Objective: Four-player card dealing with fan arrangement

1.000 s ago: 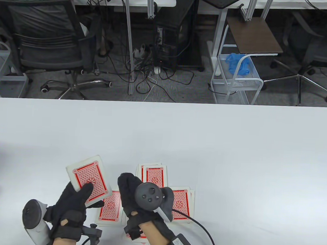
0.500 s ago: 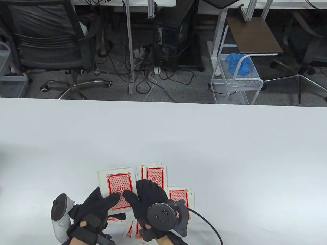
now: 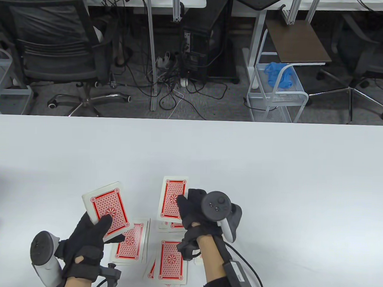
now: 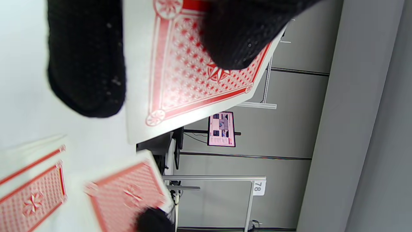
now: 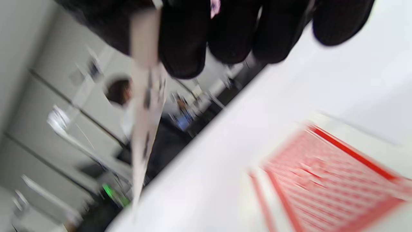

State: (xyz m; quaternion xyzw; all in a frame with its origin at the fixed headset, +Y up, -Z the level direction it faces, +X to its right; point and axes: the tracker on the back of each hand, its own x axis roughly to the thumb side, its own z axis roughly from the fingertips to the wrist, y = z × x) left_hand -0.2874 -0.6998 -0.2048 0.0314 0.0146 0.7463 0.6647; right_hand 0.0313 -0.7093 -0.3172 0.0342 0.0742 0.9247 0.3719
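The left hand (image 3: 87, 240) comes in from the near edge of the white table (image 3: 272, 172), forearm angled slightly outward, palm up under the deck (image 3: 107, 208), which it grips with fingers curled beneath and the thumb laid across the red back; the deck is raised and tilted, just left of the near-centre pile (image 3: 171, 260). In the left wrist view the thumb (image 4: 238, 35) presses on the deck's patterned back and a finger (image 4: 85, 61) wraps its long side. The right hand (image 3: 196, 213) reaches forward beyond the near-centre pile, wrist straight, its tracker (image 3: 220, 208) facing up, and pinches a single card (image 3: 173, 198) by its right edge, thumb on the back, holding it above the far pile (image 3: 170, 225). In the blurred right wrist view that card (image 5: 145, 106) shows edge-on between the thumb and the fingers (image 5: 183, 42). A left pile (image 3: 130, 242) lies on the table just beside the near-centre pile, partly under the deck. A right pile is mostly hidden by the right forearm, so its spread cannot be told.
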